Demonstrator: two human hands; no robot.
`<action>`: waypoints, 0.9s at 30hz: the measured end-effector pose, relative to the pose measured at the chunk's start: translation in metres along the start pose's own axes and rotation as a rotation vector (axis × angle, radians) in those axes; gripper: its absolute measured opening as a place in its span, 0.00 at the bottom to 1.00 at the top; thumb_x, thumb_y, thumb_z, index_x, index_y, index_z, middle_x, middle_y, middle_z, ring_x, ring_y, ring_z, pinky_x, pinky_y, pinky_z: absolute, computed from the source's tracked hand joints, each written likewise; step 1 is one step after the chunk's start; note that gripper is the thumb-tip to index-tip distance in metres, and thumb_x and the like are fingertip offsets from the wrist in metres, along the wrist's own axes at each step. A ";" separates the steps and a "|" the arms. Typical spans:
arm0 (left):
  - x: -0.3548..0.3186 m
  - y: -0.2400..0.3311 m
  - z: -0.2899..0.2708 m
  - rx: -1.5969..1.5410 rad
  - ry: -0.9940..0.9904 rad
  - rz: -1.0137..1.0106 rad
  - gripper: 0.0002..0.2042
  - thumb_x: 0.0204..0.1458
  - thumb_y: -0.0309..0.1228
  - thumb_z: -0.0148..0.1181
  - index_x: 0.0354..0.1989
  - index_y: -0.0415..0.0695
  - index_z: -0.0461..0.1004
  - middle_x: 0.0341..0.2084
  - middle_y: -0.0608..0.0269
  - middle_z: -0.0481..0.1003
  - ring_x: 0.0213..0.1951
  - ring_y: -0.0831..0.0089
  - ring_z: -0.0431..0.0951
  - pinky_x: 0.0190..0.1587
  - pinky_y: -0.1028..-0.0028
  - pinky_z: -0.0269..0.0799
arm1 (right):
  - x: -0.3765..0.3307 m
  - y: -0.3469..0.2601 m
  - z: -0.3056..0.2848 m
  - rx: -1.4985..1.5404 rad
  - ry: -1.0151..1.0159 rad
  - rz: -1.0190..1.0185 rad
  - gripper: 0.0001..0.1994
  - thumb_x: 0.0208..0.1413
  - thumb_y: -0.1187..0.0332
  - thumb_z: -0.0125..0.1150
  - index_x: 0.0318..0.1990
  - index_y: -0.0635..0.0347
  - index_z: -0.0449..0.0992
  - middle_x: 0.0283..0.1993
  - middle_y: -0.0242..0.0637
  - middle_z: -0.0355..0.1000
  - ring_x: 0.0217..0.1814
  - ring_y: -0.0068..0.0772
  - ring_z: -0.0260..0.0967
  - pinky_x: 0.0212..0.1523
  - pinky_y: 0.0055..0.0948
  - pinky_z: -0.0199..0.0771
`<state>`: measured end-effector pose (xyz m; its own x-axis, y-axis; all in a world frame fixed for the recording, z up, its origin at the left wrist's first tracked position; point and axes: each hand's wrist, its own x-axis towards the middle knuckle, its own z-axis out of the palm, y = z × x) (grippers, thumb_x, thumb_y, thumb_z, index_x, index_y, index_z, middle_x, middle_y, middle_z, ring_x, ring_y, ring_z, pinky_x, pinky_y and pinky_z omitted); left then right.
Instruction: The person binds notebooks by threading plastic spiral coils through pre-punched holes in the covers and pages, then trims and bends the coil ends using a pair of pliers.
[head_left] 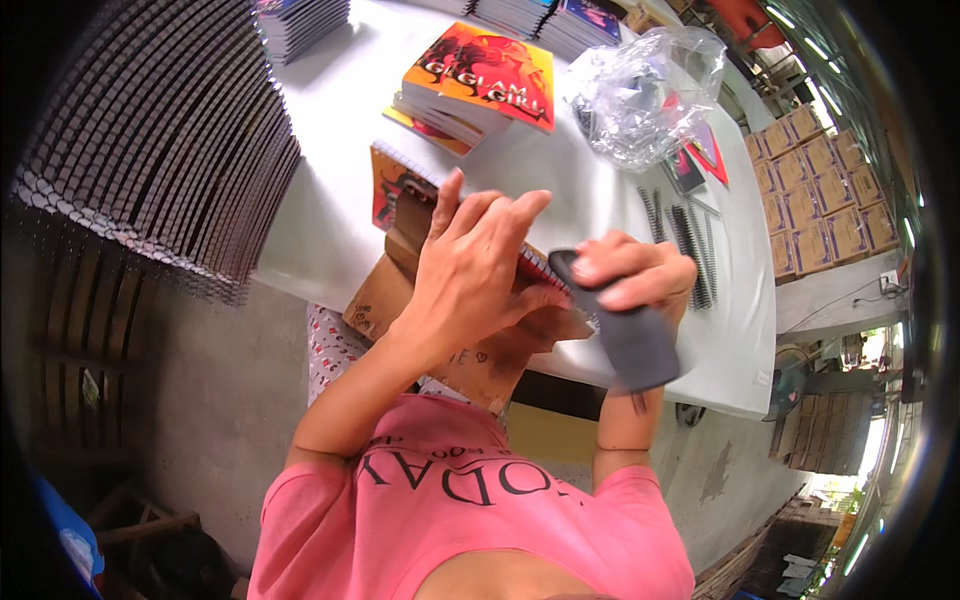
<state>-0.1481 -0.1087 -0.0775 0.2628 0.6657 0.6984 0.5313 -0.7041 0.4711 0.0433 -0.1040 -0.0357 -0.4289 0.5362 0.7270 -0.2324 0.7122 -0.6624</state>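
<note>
White table point(330, 230) under open-shed light, cartons stacked away to the right, and off to the far left a tall fanned stack of spiral notebooks point(170, 130) leans along the edge. Moving in: the left hand point(470, 265) lies flat over a spiral-bound notebook point(392, 185), fingers spread and pressing, palm down, clamping the book onto a brown cardboard piece point(480, 350) beneath it. Just right of that pressing hand, the right hand point(630, 275) is wrapped tight round the dark handle of a tool point(625, 335), its nose meeting the wire binding at the notebook's near corner. To do this well, I'd say keep the left palm heavy so the book can't slide, and bring the tool square onto the coil end, squeezing once, cleanly. Beyond the hands, orange-covered books point(480, 80); right of the grip, loose black coils point(685, 245) and a crumpled plastic bag point(650, 90).
</note>
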 end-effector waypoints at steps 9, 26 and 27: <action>0.012 -0.046 -0.028 0.120 0.074 -0.082 0.31 0.20 0.58 0.70 0.25 0.44 0.71 0.38 0.64 0.68 0.46 0.60 0.65 0.51 0.54 0.58 | 0.010 0.029 0.001 -0.385 0.032 0.455 0.09 0.45 0.82 0.59 0.34 0.65 0.80 0.35 0.42 0.78 0.38 0.31 0.76 0.41 0.25 0.74; 0.010 -0.065 -0.030 -0.055 0.233 -0.110 0.33 0.12 0.46 0.79 0.27 0.43 0.67 0.51 0.51 0.57 0.45 0.55 0.64 0.48 0.60 0.64 | 0.040 0.046 0.003 -0.150 0.132 0.565 0.15 0.39 0.87 0.52 0.36 0.69 0.80 0.37 0.42 0.78 0.39 0.26 0.73 0.43 0.23 0.72; 0.008 -0.074 -0.023 -0.143 0.237 -0.167 0.33 0.12 0.45 0.79 0.28 0.43 0.67 0.50 0.51 0.57 0.43 0.56 0.65 0.46 0.61 0.66 | 0.046 0.047 0.005 -0.029 0.043 0.506 0.15 0.40 0.87 0.51 0.36 0.70 0.80 0.37 0.40 0.78 0.39 0.25 0.73 0.44 0.22 0.72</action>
<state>-0.2039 -0.0570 -0.0937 -0.0229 0.7107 0.7032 0.4287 -0.6284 0.6491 0.0085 -0.0487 -0.0341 -0.4453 0.8348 0.3237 0.0193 0.3704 -0.9287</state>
